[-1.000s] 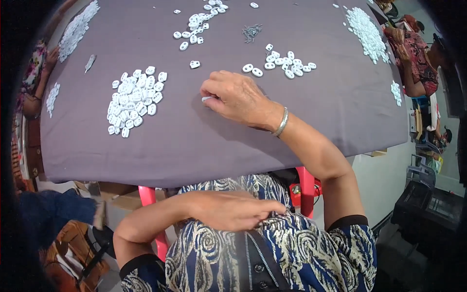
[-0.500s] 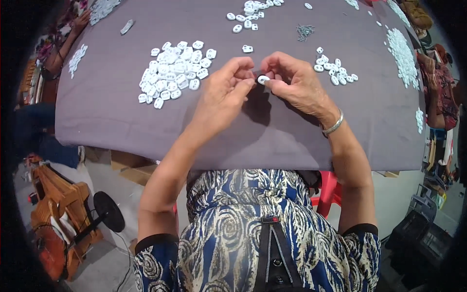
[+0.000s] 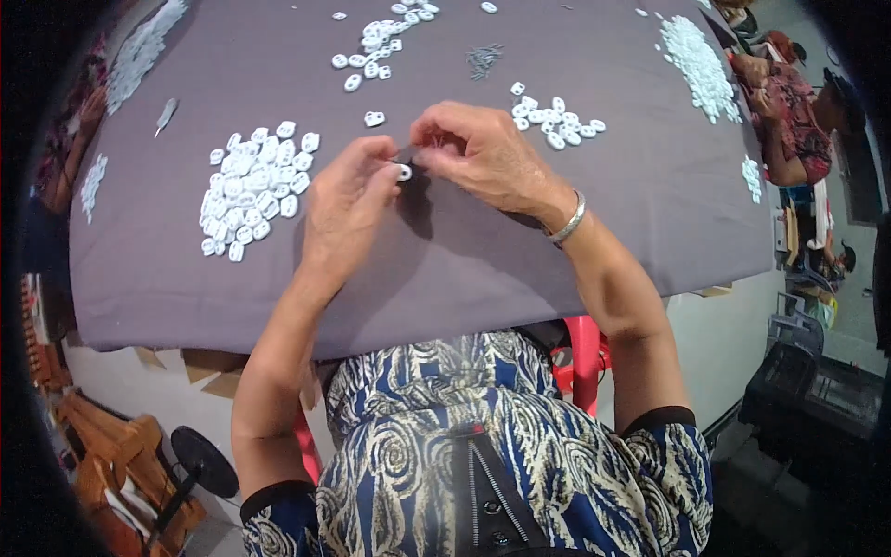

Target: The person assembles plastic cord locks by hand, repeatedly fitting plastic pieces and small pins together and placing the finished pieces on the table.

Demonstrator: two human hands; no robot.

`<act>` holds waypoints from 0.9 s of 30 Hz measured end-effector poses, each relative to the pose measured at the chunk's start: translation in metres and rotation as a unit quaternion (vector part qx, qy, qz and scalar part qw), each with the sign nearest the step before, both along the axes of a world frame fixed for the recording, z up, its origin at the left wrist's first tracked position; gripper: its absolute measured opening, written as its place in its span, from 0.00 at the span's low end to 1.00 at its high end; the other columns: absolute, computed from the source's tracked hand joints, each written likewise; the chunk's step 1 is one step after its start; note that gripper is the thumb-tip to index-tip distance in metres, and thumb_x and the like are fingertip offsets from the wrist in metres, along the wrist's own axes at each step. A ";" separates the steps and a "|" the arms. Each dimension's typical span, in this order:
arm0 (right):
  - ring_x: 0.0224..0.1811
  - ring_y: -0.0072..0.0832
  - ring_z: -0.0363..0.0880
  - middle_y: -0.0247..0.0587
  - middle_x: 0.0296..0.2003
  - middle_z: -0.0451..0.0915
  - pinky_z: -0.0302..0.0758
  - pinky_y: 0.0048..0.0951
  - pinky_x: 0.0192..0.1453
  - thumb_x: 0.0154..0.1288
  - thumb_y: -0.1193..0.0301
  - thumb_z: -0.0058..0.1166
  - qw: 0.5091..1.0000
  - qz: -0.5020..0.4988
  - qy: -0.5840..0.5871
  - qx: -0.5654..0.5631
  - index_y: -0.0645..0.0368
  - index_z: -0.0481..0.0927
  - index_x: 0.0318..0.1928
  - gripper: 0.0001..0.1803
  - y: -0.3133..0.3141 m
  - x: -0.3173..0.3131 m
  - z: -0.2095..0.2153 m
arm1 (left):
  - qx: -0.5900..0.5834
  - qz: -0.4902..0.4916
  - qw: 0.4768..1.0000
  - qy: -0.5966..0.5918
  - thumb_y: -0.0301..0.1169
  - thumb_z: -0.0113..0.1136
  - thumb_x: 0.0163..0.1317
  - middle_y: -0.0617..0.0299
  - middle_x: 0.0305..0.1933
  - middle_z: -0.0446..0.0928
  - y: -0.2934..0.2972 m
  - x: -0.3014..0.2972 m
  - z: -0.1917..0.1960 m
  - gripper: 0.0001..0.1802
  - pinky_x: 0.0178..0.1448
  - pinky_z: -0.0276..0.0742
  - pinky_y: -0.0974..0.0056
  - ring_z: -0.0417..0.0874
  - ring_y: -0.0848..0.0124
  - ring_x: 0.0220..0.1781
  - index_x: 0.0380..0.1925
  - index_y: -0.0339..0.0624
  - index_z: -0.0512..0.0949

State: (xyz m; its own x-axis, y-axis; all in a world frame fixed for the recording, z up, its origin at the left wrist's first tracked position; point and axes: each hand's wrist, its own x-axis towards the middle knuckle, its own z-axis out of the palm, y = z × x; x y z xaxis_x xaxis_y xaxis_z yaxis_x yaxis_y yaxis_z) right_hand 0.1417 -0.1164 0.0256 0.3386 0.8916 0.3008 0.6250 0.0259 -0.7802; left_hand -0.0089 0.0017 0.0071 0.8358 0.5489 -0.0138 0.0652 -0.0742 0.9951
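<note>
My left hand (image 3: 345, 200) pinches a small white oval plastic piece (image 3: 404, 173) with a hole in it, between thumb and fingertips. Just to its upper right, my right hand (image 3: 487, 158) has thumb and fingers closed together near the piece; whatever is between them is too small to make out. A single white plastic piece (image 3: 374, 119) lies beyond my left fingertips. Left of my left hand spreads a large heap of white plastic pieces (image 3: 255, 186). Past my right hand lies a smaller group of white oval pieces (image 3: 557, 121).
Short thin grey bits (image 3: 484, 61) lie in a small pile farther back, with more white pieces (image 3: 376, 42) to their left. Larger white heaps (image 3: 698, 70) lie toward the table's sides. Other people (image 3: 789, 111) sit at the edges. A grey cloth (image 3: 520, 269) covers the table.
The whole view has shifted, so the table's things appear farther left. The white piece was at my right fingertips and is now in my left hand; the right fingers have come away from it.
</note>
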 end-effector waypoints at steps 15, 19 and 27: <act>0.28 0.40 0.76 0.44 0.27 0.77 0.71 0.35 0.34 0.53 0.67 0.58 0.928 -0.283 -0.175 -0.165 0.62 0.79 0.27 0.09 -0.074 0.066 0.004 | 0.224 0.008 0.974 0.014 0.24 0.58 0.61 0.66 0.31 0.74 0.007 0.010 0.005 0.07 0.35 0.71 0.73 0.72 0.79 0.29 0.39 0.35 0.76; 0.27 0.41 0.76 0.44 0.25 0.77 0.71 0.36 0.33 0.53 0.68 0.59 0.924 -0.276 -0.207 -0.163 0.62 0.78 0.26 0.10 -0.065 0.062 0.001 | 0.279 0.019 0.960 -0.021 0.21 0.58 0.56 0.57 0.34 0.74 0.007 0.012 0.007 0.09 0.38 0.76 0.66 0.79 0.68 0.32 0.38 0.35 0.76; 0.21 0.31 0.73 0.42 0.20 0.75 0.70 0.30 0.28 0.54 0.75 0.55 0.962 -0.215 -0.137 -0.096 0.63 0.76 0.29 0.04 -0.053 0.037 0.008 | 0.236 0.033 0.969 -0.062 0.19 0.58 0.54 0.59 0.33 0.73 -0.007 0.003 0.013 0.10 0.34 0.74 0.68 0.77 0.70 0.30 0.37 0.35 0.76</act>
State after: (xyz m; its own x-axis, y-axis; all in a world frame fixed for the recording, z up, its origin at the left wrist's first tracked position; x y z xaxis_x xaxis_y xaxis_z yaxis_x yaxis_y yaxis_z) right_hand 0.1782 -0.1696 0.0340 0.6205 0.7341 0.2758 0.7285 -0.4094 -0.5492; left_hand -0.0059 -0.0055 0.0200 0.7780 0.5217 0.3501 -0.0333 -0.5222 0.8522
